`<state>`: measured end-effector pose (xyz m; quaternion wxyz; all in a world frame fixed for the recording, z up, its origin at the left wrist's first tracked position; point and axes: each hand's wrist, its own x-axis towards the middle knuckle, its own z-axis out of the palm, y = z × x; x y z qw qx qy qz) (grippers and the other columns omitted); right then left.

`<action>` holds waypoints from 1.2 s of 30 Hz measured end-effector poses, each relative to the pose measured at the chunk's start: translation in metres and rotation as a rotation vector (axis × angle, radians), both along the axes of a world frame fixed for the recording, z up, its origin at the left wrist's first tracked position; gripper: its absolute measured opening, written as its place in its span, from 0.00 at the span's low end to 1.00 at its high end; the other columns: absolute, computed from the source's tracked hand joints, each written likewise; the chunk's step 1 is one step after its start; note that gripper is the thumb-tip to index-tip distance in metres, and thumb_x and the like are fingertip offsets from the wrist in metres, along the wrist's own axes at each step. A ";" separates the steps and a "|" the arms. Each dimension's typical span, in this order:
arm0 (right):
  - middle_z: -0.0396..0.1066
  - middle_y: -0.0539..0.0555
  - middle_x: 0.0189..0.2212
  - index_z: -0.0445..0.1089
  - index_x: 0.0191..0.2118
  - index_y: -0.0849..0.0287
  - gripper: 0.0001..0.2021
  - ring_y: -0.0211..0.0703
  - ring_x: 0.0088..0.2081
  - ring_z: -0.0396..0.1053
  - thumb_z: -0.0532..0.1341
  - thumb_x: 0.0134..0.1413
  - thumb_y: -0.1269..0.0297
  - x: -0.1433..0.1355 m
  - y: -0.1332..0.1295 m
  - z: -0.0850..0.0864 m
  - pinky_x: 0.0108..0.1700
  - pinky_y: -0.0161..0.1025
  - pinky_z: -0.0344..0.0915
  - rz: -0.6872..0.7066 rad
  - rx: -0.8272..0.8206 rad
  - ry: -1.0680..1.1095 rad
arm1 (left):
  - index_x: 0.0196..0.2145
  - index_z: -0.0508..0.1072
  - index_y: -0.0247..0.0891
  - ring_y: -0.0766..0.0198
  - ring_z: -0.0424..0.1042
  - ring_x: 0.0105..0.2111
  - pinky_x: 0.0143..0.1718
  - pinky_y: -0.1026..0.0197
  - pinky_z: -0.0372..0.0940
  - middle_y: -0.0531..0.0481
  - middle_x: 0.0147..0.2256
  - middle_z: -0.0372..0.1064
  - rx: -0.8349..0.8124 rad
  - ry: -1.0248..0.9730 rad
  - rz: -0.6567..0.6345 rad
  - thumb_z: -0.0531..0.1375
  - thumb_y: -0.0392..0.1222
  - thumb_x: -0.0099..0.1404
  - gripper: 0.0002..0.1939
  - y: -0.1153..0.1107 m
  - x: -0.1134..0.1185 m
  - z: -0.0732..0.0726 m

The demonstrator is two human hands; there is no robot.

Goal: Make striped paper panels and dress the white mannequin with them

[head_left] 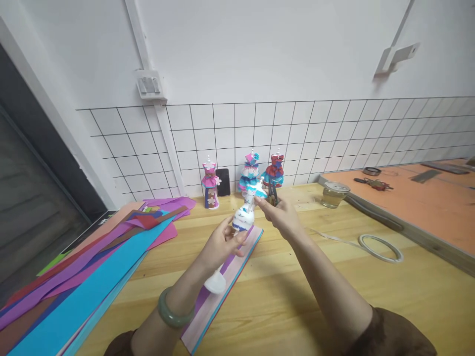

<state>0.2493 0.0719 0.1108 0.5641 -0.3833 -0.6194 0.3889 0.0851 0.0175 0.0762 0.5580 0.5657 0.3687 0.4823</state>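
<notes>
My left hand (224,244) is closed around the lower part of a small white dress-form mannequin (244,217), tilted with its neck to the upper right. Bits of blue and white material cover its body. The round white base (215,283) shows below my left wrist. My right hand (278,212) has its fingers closed at the mannequin's upper body, by a light-blue patch. A dark tool-like object (273,192) appears just behind these fingers; whether they touch it I cannot tell. Beneath the mannequin lies a layered strip of pink, purple and blue crepe-like paper (237,269).
Three dressed mini mannequins stand by the wall: a pink-and-purple one (210,185), a pink-and-blue one (248,170) and a red one (275,170). A phone (223,182) leans there. Coloured strips (107,277) pile up left. Right are a tape roll (380,248) and glass jar (334,195).
</notes>
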 end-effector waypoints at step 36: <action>0.52 0.41 0.15 0.55 0.32 0.55 0.15 0.26 0.14 0.36 0.51 0.54 0.48 -0.018 -0.015 -0.003 0.15 0.27 0.34 0.631 -0.498 0.165 | 0.47 0.61 0.39 0.67 0.71 0.30 0.32 0.63 0.68 0.49 0.35 0.71 0.163 0.034 0.371 0.60 0.43 0.55 0.22 0.007 0.001 -0.011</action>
